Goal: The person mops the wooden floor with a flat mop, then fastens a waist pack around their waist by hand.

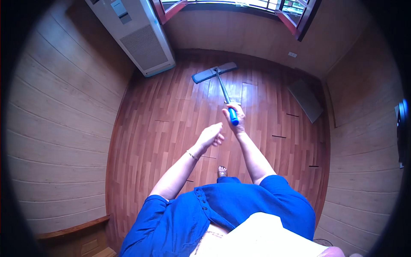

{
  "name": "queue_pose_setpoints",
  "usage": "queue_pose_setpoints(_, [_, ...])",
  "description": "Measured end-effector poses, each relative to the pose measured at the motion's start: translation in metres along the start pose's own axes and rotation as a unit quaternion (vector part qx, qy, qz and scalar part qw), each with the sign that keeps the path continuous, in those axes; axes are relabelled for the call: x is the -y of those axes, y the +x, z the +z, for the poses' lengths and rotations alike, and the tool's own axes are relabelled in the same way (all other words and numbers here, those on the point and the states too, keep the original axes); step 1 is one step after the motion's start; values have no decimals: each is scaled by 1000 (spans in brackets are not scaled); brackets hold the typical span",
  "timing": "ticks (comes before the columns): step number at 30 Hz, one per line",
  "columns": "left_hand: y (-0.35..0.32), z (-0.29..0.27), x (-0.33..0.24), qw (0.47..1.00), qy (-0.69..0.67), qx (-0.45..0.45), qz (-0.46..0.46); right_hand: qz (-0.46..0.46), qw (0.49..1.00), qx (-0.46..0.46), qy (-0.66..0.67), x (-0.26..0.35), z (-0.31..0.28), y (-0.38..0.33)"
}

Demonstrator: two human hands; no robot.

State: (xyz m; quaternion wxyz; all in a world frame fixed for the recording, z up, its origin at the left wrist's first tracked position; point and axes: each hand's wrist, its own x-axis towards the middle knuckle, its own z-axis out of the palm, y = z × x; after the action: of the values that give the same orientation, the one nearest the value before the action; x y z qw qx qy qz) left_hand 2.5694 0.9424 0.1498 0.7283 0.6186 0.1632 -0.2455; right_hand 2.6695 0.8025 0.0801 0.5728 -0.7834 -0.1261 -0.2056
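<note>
A flat mop (pixel 205 76) with a wide grey-blue head lies on the wood-look floor ahead of me, its head slightly slanted. Its pole runs back toward me and ends in a blue grip. My right hand (pixel 237 116) is wrapped round the pole just at that grip. To the left and a little nearer, my left hand (pixel 209 136) hangs in the air, apart from the pole, with its fingers loosely bent and nothing seen in them. A bracelet circles the left wrist.
A tall white air conditioner (pixel 147 47) stands at the far left. Open red-framed window panes (pixel 295 21) are at the far wall. A flat grey panel (pixel 306 100) lies on the floor by the right wall. A wooden furniture edge (pixel 72 229) shows at lower left.
</note>
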Motion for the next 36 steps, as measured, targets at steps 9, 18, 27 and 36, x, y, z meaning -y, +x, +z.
queue_pose_setpoints(9, [-10, 1, 91, 900, 411, -46, 136, -65, 992, 111, 8, 123, -144, -48])
queue_pose_setpoints(18, [15, 70, 85, 677, 661, 163, 281, -129, 966, 187, 124, 298, -294, -134])
queue_pose_setpoints(27, [-49, 83, 129, 770, 582, 113, 237, -244, 958, -134, 73, 356, -290, -172])
queue_pose_setpoints(36, [-173, -14, 215, 834, 458, -229, 204, -244, 838, 224, 433, 364, -219, -118])
